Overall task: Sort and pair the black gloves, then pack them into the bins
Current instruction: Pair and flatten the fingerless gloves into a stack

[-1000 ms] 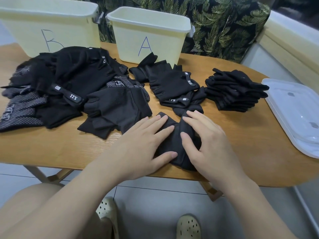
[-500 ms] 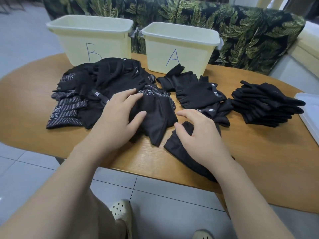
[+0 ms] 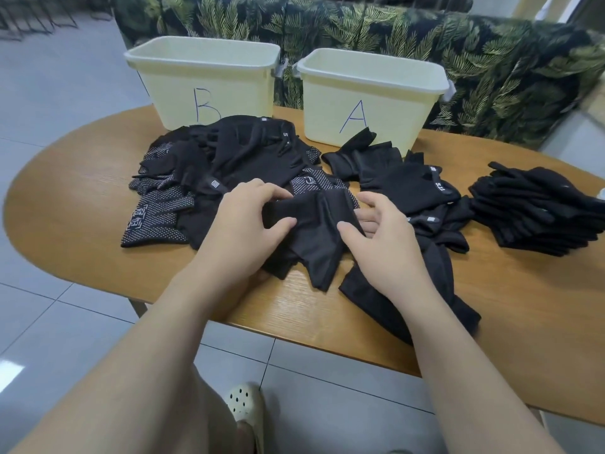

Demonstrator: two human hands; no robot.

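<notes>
A loose pile of black gloves (image 3: 229,165) covers the table's left centre, some with white dotted palms. My left hand (image 3: 244,221) pinches the edge of a plain black glove (image 3: 316,234) at the front of that pile. My right hand (image 3: 384,237) grips the same glove's right side, thumb on top. A flattened black glove (image 3: 435,283) lies under my right wrist near the front edge. A second group of gloves (image 3: 402,178) lies before bin A (image 3: 373,96). A neat stack of gloves (image 3: 537,208) sits at the right. Bin B (image 3: 203,80) stands behind the pile.
The oval wooden table (image 3: 65,204) has bare wood at its left end and along the front right. A leaf-print sofa (image 3: 491,60) stands right behind the bins. Tiled floor and my sandalled foot (image 3: 245,404) show below the table edge.
My right hand left the flattened glove by the front edge and moved left onto the plain glove. My left hand now pinches that same glove. The camera tilted up and left.
</notes>
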